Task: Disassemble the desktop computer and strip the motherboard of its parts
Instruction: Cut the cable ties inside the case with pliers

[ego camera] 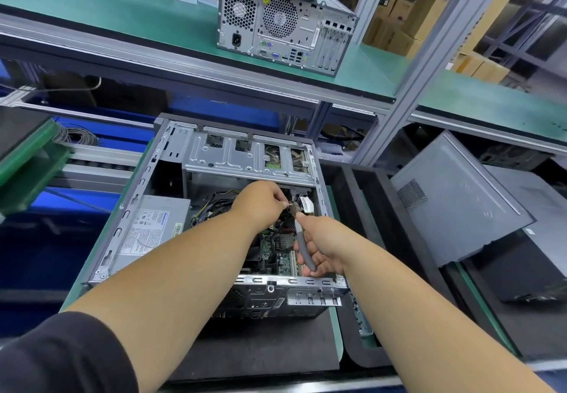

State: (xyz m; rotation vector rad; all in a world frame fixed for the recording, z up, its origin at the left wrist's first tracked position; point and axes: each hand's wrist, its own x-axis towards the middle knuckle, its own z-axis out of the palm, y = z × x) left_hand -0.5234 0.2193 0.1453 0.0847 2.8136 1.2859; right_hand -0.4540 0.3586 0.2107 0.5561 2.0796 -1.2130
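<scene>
Open grey steel desktop case (132,208): cable-cutting step, judged; left hand (260,202) pinches dark cable bundle (287,208); right hand (319,245) grips grey-handled cutters (303,247); next: snip, clear of green motherboard (276,254).

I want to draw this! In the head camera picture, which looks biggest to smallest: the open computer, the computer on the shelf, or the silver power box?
1. Open computer, though it is nearest.
2. Computer on the shelf, farther away.
3. Silver power box, smallest.
</scene>
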